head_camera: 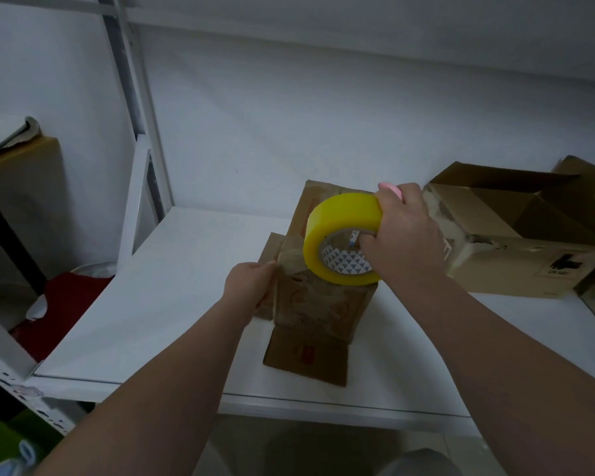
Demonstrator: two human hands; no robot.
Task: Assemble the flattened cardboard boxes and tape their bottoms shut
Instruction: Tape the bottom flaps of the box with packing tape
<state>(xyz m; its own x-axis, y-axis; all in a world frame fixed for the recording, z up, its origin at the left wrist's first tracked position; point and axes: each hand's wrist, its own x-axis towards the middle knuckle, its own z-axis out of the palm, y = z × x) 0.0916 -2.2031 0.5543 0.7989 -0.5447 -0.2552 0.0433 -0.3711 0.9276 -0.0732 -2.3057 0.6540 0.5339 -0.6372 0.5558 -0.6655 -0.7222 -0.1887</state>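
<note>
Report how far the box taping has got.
Done: the small box stands folded up on the table. In hand: the left hand holds its side while the right hand holds the yellow tape roll over its top. Left: the larger box lies open-flapped, seemingly untaped.

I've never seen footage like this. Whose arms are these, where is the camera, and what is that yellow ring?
No machine here: a person wears a camera on the head, looking down at their own hands. The right hand grips a yellow roll of tape through its hole, plus something pink I cannot identify. The left hand holds the side of a small cardboard box on a white table. A bigger open box lies to the right.
</note>
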